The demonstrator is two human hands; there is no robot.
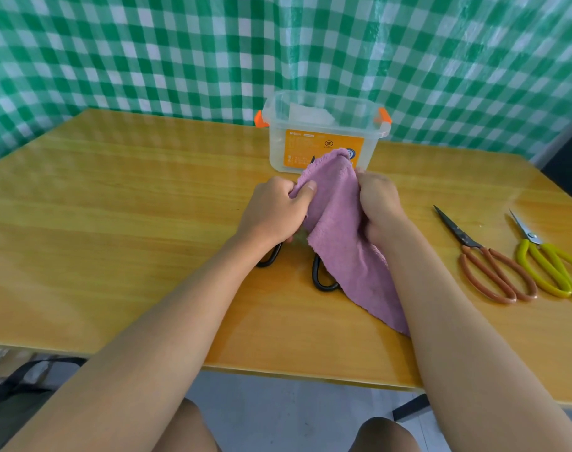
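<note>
Wooden table, green checked curtain behind. I see pink cloth mid-table, wrapped over black-handled scissors. Grip: left hand pinches cloth edge, right hand clenches cloth. Cloth soft, light, limp; scissors rigid, sharp-tipped, so I'd hold by handles.

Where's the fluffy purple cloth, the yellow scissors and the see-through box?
Fluffy purple cloth [336,223], head view, middle of the fabric.
Yellow-handled metal scissors [533,238], head view, the pivot joining the blades.
Clear plastic box with orange clips [317,141], head view, orange label on its front wall.
</note>
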